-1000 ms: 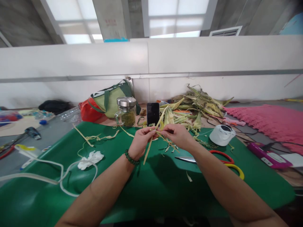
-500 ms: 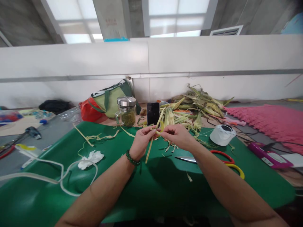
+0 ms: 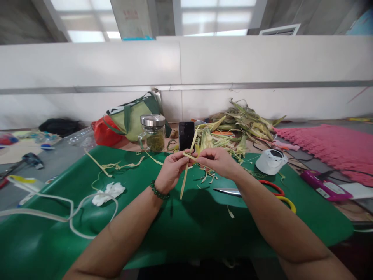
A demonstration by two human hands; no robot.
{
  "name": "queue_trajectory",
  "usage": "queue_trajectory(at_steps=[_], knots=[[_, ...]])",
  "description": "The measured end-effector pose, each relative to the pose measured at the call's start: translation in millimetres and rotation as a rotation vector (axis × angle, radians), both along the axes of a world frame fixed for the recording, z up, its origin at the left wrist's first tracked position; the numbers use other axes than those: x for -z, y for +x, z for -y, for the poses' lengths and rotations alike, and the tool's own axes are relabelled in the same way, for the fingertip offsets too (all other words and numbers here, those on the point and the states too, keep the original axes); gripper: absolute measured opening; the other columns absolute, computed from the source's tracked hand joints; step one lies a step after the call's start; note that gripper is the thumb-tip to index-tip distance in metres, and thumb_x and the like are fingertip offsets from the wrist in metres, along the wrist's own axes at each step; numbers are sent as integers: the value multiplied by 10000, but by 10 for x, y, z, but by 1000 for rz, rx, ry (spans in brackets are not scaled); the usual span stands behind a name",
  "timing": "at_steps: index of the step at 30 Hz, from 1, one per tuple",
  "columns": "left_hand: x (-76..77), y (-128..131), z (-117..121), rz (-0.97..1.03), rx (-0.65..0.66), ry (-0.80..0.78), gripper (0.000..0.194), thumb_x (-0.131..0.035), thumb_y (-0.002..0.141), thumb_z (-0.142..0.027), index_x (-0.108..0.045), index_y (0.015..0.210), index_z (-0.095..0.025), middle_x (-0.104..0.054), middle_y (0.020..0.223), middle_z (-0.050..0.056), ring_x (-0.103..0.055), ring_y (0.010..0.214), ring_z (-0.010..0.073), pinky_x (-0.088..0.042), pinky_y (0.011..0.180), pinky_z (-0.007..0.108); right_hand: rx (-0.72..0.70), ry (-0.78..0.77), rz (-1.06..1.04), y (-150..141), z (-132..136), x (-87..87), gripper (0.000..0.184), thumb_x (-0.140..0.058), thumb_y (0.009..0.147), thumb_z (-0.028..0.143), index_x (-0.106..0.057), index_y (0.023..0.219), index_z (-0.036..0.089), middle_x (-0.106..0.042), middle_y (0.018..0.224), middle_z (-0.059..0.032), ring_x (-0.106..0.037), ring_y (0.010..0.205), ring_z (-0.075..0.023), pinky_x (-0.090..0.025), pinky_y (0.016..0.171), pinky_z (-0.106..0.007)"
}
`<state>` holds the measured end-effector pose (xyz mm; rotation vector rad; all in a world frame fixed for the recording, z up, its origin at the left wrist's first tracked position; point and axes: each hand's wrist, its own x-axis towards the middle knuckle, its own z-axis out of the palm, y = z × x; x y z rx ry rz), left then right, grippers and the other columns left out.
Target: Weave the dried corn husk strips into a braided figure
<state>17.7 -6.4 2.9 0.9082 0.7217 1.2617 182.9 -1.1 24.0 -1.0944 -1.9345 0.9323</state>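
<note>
Above the green mat, my left hand pinches pale yellow corn husk strips where they cross. One strip runs upright past the fingertips, its lower end hanging below the hand. My right hand closes finger and thumb on a strip that slants across the upright one. Both hands nearly meet, and their fingers partly hide the crossing. Under my right forearm lie scissors with red and yellow handles. Behind the hands a dark phone stands upright.
Corn husks are heaped at the back right, with scraps in front. A glass mug with a steel lid stands beside a green bag. White cable and crumpled tissue lie left. Right are a white roll and a purple power strip.
The view has tipped and shifted slightly. My right hand's strip, earlier hanging down to the right, now lies short across the upright one. Both hands keep their pinch.
</note>
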Motion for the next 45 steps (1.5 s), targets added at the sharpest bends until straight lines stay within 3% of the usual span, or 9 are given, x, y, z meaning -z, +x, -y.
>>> queue_trajectory(at_steps=[8, 14, 17, 28, 34, 37, 40, 45], knots=[[27, 17, -17, -47, -23, 23, 241, -776, 549, -198, -735, 778, -135, -715, 715, 49, -626, 636, 108, -486, 655, 212, -25, -84, -103, -48, 41, -30, 189, -613, 718, 339, -617, 714, 150, -562, 563, 13, -472, 493, -78, -351, 450, -192], [53, 36, -20, -139, -60, 96, 234, -760, 601, -286, -739, 774, -130, -680, 641, 27, -563, 591, 86, -439, 592, 193, -11, -116, -144, -82, 60, -51, 165, -617, 727, 308, -633, 707, 146, -564, 542, 14, -507, 498, -85, -400, 482, -200], [36, 39, -7, -143, -47, 100, 238, -756, 612, -324, -736, 740, -125, -652, 595, 14, -520, 542, 68, -408, 542, 181, 20, -77, -109, -92, 71, -47, 154, -615, 733, 296, -638, 701, 147, -561, 534, 15, -521, 491, -89, -401, 479, -200], [-30, 5, 10, -121, 63, 54, 262, -778, 587, -296, -743, 770, -111, -697, 653, 57, -590, 597, 93, -469, 648, 202, 137, 153, 40, -89, 34, 29, 158, -597, 750, 280, -637, 666, 152, -532, 494, 23, -454, 457, -79, -335, 468, -202], [-24, -8, 21, -71, 92, 33, 259, -783, 552, -168, -736, 801, -113, -719, 734, 64, -641, 685, 126, -481, 742, 236, 136, 156, 60, -64, 18, 42, 178, -592, 748, 296, -662, 672, 151, -550, 533, 9, -438, 476, -79, -324, 465, -203], [-13, 0, 20, -105, 55, 38, 236, -778, 581, -188, -732, 799, -109, -718, 721, 65, -642, 667, 129, -486, 734, 247, 140, 157, 62, -62, 23, 35, 185, -600, 739, 303, -657, 655, 148, -539, 523, 8, -429, 474, -77, -313, 450, -199], [-18, 0, 19, -106, 66, 12, 211, -765, 616, -235, -729, 777, -103, -713, 683, 71, -642, 637, 127, -495, 705, 238, 117, 111, 30, -59, 22, 23, 195, -602, 732, 322, -655, 668, 146, -546, 533, 5, -439, 473, -76, -326, 439, -195], [-48, -38, 21, -109, 120, -70, 167, -673, 715, -239, -725, 783, -96, -726, 740, 107, -666, 674, 151, -506, 665, 221, 33, -97, -150, -36, -1, -1, 226, -633, 692, 358, -636, 737, 137, -580, 568, 1, -459, 433, -70, -372, 414, -199]])
